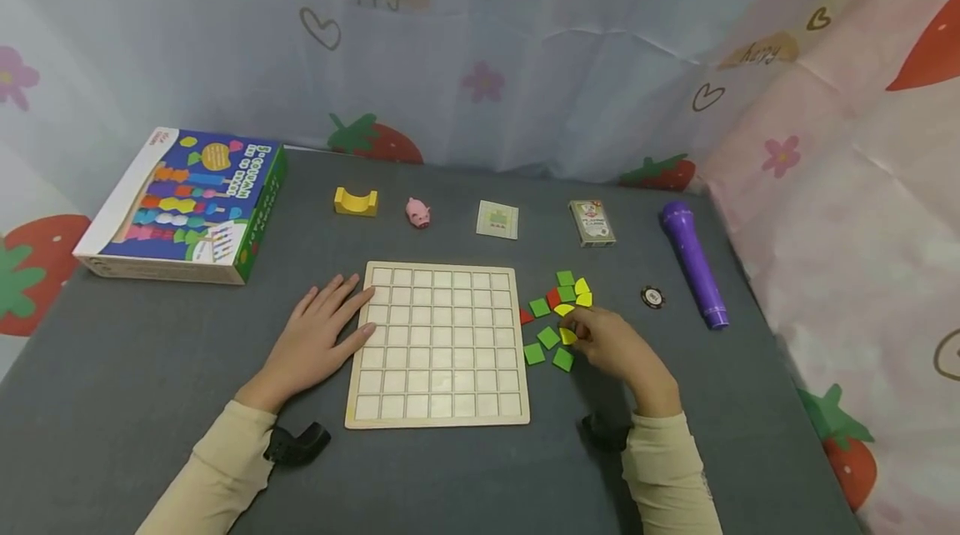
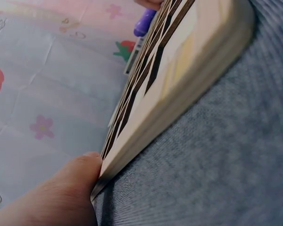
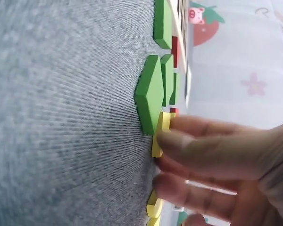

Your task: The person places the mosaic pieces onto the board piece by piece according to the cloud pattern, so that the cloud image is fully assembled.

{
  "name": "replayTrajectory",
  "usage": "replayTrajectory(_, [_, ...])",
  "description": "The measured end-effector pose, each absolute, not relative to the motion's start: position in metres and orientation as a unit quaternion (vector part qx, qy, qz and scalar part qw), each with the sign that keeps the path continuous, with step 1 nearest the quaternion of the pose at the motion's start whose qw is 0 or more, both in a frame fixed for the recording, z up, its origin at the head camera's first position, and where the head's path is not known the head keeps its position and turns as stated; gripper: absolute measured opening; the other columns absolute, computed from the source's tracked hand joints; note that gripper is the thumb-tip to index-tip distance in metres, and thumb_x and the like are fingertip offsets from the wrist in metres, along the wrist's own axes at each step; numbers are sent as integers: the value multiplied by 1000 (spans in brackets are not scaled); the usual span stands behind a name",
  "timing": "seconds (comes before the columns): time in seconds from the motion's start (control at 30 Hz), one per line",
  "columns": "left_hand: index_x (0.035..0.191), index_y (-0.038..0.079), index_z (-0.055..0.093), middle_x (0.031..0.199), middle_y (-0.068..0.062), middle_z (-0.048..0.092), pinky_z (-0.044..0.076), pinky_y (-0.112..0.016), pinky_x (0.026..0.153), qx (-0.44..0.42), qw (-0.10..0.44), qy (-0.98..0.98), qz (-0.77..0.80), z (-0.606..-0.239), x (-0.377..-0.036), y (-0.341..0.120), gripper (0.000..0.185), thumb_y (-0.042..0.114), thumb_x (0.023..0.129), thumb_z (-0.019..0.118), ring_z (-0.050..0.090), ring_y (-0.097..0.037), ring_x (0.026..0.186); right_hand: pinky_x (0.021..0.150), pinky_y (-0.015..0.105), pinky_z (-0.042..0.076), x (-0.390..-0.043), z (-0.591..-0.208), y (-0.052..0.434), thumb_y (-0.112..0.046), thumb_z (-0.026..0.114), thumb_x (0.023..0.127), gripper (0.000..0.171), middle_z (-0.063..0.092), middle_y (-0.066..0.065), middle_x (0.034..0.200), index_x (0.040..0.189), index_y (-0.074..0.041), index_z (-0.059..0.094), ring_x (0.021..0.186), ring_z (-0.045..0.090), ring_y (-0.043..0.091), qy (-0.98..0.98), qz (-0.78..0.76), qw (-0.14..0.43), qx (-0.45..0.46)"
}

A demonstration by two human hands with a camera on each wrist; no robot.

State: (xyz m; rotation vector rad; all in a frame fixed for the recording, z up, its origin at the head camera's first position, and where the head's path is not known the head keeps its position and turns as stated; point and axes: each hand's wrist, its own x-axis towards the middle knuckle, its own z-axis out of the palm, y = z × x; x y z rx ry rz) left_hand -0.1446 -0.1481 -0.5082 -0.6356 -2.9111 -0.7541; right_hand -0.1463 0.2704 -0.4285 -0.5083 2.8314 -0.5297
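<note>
Here my left hand (image 1: 311, 343) lies flat against the grid board (image 1: 441, 343) edge; my right hand (image 1: 615, 345) pinches a yellow tile (image 1: 567, 336), bare desk (image 1: 750, 402) beyond.

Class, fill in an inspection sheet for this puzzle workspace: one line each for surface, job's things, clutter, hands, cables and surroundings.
Surface: grey cloth-covered table.
Job's things: wooden grid board with every cell bare; green, yellow and red tiles lie loose just right of it.
Clutter: game box far left; yellow block, pink pig, small card, card deck, purple torch and poker chip along the back and right.
Hands: left hand rests flat against the board's left edge; right hand pinches a yellow tile.
Cables: nothing seen.
Surroundings: strawberry-print backdrop behind and to both sides.
</note>
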Motion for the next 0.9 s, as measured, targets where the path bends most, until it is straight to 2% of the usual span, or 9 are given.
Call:
replayTrajectory(0.13, [150, 18, 36, 156, -13, 29, 10, -54, 116, -206, 32, -947, -244, -507, -146, -149, 61, 47, 97, 50, 19, -33, 145, 69, 36, 46, -146, -429, 267, -10, 70, 86, 17, 58, 7, 87, 100, -3, 63, 77, 51, 19, 968, -175, 111, -143])
replayTrajectory(0.3, [150, 18, 35, 156, -13, 29, 10, -55, 116, -204, 29, -949, -240, -505, -146, -150, 62, 47, 97, 49, 19, -33, 145, 68, 34, 45, -145, -432, 263, -17, 71, 88, 21, 56, 7, 88, 102, -4, 61, 76, 50, 18, 973, -165, 118, -112])
replayTrajectory(0.53, [150, 17, 36, 156, -14, 28, 10, -55, 116, -209, 28, -946, -245, -504, -144, -150, 61, 46, 97, 50, 19, -34, 145, 66, 35, 47, -143, -435, 261, -14, 69, 88, 21, 55, 9, 89, 102, -1, 61, 75, 51, 19, 978, -146, 109, -107])
replayTrajectory(0.9, [149, 17, 37, 155, -14, 30, 11, -54, 116, -209, 34, -946, -244, -504, -143, -149, 61, 45, 97, 51, 20, -34, 145, 78, 41, 50, -145, -425, 253, -9, 61, 91, 21, 54, 14, 101, 107, 3, 58, 87, 56, 23, 974, -162, 102, -123])
